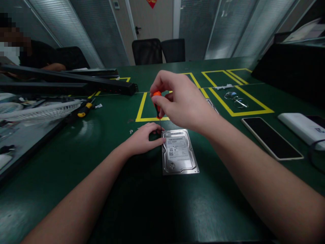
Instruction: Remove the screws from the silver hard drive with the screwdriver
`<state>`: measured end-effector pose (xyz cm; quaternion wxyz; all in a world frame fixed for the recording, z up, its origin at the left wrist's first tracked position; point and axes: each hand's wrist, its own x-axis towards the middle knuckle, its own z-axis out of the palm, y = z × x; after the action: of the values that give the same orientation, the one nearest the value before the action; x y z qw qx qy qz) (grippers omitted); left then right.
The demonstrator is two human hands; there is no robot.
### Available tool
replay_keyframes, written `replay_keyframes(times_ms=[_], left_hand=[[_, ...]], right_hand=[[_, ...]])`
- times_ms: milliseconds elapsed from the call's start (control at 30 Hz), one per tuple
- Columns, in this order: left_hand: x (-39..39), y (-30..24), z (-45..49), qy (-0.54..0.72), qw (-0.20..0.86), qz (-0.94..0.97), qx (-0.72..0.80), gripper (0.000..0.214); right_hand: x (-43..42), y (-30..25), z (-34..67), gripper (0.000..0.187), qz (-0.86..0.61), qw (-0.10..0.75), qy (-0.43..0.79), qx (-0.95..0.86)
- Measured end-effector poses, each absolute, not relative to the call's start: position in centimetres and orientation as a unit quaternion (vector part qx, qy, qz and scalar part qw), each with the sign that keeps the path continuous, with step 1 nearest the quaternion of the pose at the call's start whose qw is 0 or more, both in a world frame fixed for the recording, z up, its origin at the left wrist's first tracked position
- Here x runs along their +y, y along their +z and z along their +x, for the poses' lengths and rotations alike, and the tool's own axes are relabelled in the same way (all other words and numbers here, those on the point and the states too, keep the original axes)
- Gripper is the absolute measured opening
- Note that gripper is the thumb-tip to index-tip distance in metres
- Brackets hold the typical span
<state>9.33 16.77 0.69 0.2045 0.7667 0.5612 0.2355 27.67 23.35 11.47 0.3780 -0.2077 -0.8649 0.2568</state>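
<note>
A silver hard drive (pixel 180 152) lies flat on the green table, its printed label facing up. My right hand (pixel 181 100) is closed around the orange and black handle of a screwdriver (pixel 157 106). The screwdriver stands nearly upright, with its thin shaft reaching down to the drive's far left corner. My left hand (pixel 143 137) rests at the drive's left edge, thumb on the label side and fingers curled beside the screwdriver's tip. Whether those fingers pinch the drive or something small at the tip, I cannot make out. Several tiny screws (pixel 131 131) lie just beyond my left hand.
On the right are a phone (pixel 271 137), a white power bank (pixel 302 128) and glasses (pixel 236 99). Black bars (pixel 101 83), a yellow-handled tool (pixel 85 110) and a white mesh basket (pixel 50 110) occupy the left. Another person (pixel 38 54) sits at far left.
</note>
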Motion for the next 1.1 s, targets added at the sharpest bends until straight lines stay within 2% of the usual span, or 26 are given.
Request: replay_keyframes(times_ms=[1100], left_hand=[[16.8,0.58,9.2,0.234,0.195,0.77,0.56,0.04]], right_hand=[[23.0,11.39,27.68,0.012,-0.178,0.381,0.263,-0.868]])
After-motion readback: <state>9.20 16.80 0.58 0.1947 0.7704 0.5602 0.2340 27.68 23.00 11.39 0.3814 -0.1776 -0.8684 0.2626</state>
